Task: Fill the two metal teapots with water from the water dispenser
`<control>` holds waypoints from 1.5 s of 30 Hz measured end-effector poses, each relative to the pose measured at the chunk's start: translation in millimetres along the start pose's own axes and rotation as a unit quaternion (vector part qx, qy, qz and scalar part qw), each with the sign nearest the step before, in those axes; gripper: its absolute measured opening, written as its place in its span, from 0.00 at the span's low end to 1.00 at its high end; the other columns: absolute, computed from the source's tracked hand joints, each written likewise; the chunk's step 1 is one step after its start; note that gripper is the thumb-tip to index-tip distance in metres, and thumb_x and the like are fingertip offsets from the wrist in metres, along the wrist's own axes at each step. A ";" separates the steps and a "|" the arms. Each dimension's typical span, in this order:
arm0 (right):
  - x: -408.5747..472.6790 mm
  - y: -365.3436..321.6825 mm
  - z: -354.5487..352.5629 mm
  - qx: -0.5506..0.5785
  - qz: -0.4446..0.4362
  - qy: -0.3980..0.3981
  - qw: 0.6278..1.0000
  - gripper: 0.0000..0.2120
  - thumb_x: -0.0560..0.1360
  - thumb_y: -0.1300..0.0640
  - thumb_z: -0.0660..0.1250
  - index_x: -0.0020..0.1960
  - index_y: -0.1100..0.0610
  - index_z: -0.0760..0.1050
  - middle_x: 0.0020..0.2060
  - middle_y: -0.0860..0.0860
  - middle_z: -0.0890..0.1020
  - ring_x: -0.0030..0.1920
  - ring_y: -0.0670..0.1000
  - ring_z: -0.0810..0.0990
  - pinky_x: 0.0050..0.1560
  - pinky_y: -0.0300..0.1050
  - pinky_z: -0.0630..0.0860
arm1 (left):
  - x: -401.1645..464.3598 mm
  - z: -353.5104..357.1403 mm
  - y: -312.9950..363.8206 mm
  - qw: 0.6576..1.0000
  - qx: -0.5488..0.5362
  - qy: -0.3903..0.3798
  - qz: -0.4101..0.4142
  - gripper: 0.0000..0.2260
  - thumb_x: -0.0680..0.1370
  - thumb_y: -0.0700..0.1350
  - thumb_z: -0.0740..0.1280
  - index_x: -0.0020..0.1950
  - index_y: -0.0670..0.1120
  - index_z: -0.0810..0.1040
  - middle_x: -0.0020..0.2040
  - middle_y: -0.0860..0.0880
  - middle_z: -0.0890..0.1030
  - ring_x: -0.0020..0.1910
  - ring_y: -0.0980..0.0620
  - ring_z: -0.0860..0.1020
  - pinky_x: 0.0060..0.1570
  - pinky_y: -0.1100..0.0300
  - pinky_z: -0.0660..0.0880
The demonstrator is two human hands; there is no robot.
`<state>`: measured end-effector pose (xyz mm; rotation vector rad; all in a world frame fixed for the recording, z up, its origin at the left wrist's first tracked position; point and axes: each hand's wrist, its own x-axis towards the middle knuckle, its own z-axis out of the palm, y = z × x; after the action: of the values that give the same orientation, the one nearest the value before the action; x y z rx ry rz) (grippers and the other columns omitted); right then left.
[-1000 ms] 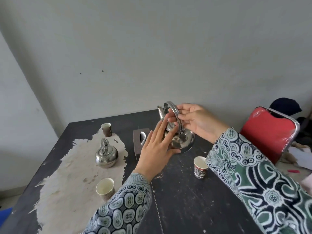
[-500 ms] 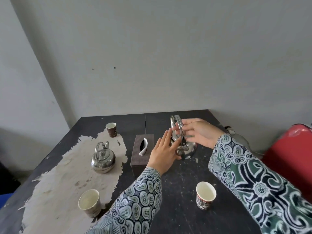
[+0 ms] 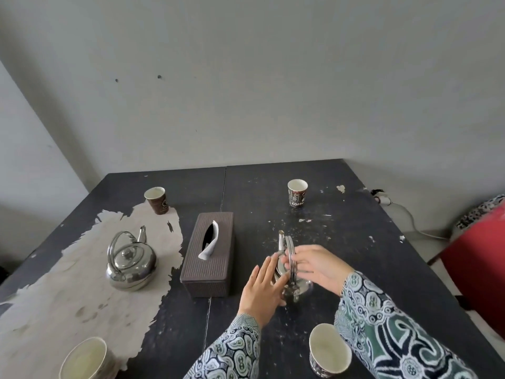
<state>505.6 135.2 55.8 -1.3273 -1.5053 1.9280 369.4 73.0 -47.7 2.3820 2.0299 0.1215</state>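
Low in the frame, right of centre, my left hand (image 3: 263,288) lies flat and open-fingered against the small shiny metal teapot (image 3: 290,272) on the scuffed black table (image 3: 341,242), while my right hand (image 3: 317,265) pinches its upright handle. Left of it lies a brown tissue box (image 3: 209,251). Further left, on the peeled pale patch, the second lidded metal teapot (image 3: 131,262) stands untouched.
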 end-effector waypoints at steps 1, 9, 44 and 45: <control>2.4 5.4 -1.2 -0.007 0.003 -0.001 1.000 0.07 0.76 0.64 0.60 0.51 0.58 0.76 0.49 0.55 0.82 0.52 0.51 0.80 0.58 0.46 0.73 | 0.9 7.0 -0.7 1.000 0.004 -0.004 0.001 0.47 0.49 0.64 0.78 0.62 0.51 0.66 0.65 0.45 0.76 0.62 0.49 0.76 0.53 0.54 0.77; 11.2 27.8 -4.0 -0.185 -0.051 0.028 0.981 0.14 0.75 0.60 0.60 0.60 0.51 0.72 0.57 0.48 0.78 0.58 0.49 0.75 0.58 0.44 0.68 | 9.4 37.0 1.3 1.000 0.013 -0.004 0.013 0.42 0.52 0.62 0.79 0.61 0.52 0.67 0.67 0.44 0.73 0.64 0.47 0.74 0.53 0.55 0.78; 55.4 44.5 -63.4 -0.368 0.029 0.070 0.927 0.29 0.76 0.56 0.56 0.73 0.44 0.51 0.72 0.52 0.64 0.66 0.54 0.70 0.64 0.47 0.66 | 110.9 27.9 10.8 0.996 0.014 -0.087 -0.007 0.30 0.79 0.51 0.59 0.76 0.53 0.46 0.74 0.47 0.31 0.76 0.45 0.39 0.74 0.49 0.45; 54.5 44.8 -64.6 -0.367 0.031 0.057 0.928 0.29 0.76 0.56 0.57 0.73 0.45 0.51 0.72 0.52 0.64 0.67 0.54 0.69 0.65 0.46 0.65 | 110.0 28.6 8.5 0.996 0.009 -0.084 -0.007 0.30 0.79 0.51 0.59 0.76 0.53 0.46 0.75 0.47 0.33 0.76 0.45 0.40 0.74 0.48 0.45</control>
<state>543.7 195.1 -8.3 -1.7442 -2.2568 1.3055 396.9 181.3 -69.9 2.3009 1.9801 -0.0952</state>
